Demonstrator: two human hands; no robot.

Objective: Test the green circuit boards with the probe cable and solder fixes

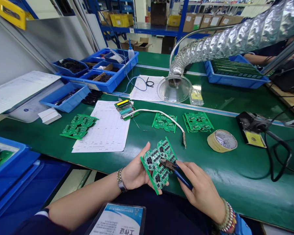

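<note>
My left hand (135,172) grips a green circuit board panel (154,160) by its left edge, tilted above the front edge of the bench. In my right hand (201,186) is a pair of cutting pliers (182,176) with dark blue handles. Their jaws lie over the middle of the panel; whether they touch a part there I cannot tell. Beyond my hands, two more green panels, a middle one (164,122) and a right one (198,122), lie on the green mat. Another stack of panels (79,126) rests at the left, partly on printed sheets (105,130).
A small display board (126,109) with a white cable (159,112) lies ahead. A tape roll (222,141) and a soldering iron stand (251,129) are at right. A foil duct with clear hood (174,88) hangs above the bench. Blue parts bins (107,85) stand at back left.
</note>
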